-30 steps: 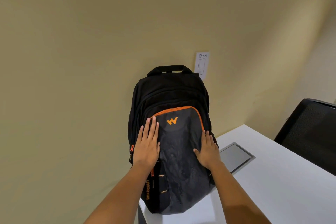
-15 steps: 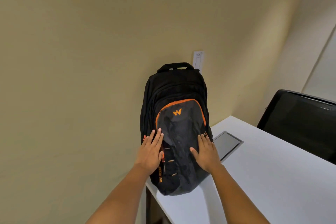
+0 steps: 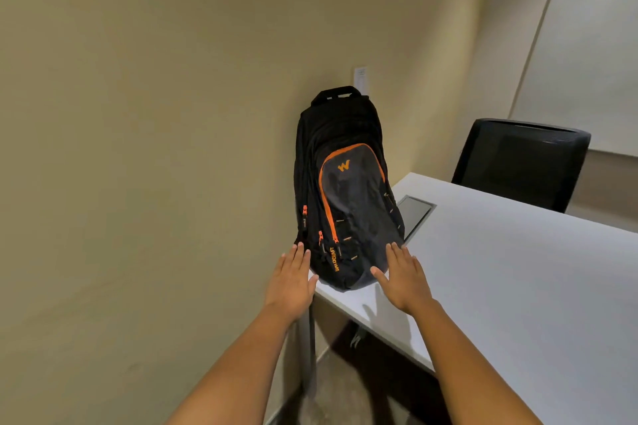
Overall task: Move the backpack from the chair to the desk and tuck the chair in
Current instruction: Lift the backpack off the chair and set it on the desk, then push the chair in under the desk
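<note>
A: State the position of the black fabric backpack with orange piping and a grey front panel (image 3: 348, 197).

B: It stands upright on the corner of the white rectangular desk (image 3: 500, 272), its back leaning against the beige painted wall (image 3: 155, 131). Its carry handle sits at the top, just below a white wall plate (image 3: 361, 79).

A: Report the left hand (image 3: 291, 281).

B: Flat, fingers extended and together, holding nothing. It sits at the lower left side of the backpack, past the desk corner. Whether the fingertips touch the fabric cannot be determined.

A: Report the right hand (image 3: 404, 276).

B: Flat, fingers extended, thumb spread, nothing gripped. It is above the desk surface at the lower right of the backpack; contact cannot be determined either.

A: Other items?

B: A grey rectangular flush panel (image 3: 416, 217) is set into the desk just beside the backpack. A black mesh-backed office chair (image 3: 518, 162) stands at the far side of the desk.
</note>
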`<state>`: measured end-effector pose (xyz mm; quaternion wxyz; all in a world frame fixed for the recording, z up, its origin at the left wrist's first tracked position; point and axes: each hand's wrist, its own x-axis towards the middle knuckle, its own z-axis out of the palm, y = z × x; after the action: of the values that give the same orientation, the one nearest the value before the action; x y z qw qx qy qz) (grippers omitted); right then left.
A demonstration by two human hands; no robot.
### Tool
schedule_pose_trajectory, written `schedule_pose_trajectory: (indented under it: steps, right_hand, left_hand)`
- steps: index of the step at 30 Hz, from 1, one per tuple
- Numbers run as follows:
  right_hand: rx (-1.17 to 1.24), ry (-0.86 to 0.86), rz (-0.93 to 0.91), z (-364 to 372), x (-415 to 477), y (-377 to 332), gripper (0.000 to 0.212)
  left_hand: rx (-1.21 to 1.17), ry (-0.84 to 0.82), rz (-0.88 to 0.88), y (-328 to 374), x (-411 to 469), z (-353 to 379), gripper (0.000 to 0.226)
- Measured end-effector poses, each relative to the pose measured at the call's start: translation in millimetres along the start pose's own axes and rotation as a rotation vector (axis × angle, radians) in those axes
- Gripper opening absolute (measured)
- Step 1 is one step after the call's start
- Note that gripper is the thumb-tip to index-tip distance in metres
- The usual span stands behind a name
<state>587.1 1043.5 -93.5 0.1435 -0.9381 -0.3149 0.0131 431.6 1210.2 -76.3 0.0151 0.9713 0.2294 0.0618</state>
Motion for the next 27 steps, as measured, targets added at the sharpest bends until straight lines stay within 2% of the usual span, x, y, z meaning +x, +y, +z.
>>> schedule_pose_trajectory:
  steps: [10,19,27]
  right_hand:
    - [-0.039,-0.016,0.006,-18.3,-97.2,3.7,0.071]
    - [-0.034,-0.074,-0.020,-38.1,-238.2,54.0,0.070]
    - [-0.079,-0.109,-0.023,-62.9,-345.3,91.3,0.070]
  left_hand:
    - [-0.010,0.042,-0.016,31.0,-91.9,-14.0,0.057]
    - [-0.108,0.030,-0.064,103.0,-225.3,-9.3,0.057]
    - [-0.101,0.016,-0.079,157.6,-321.0,-15.3,0.057]
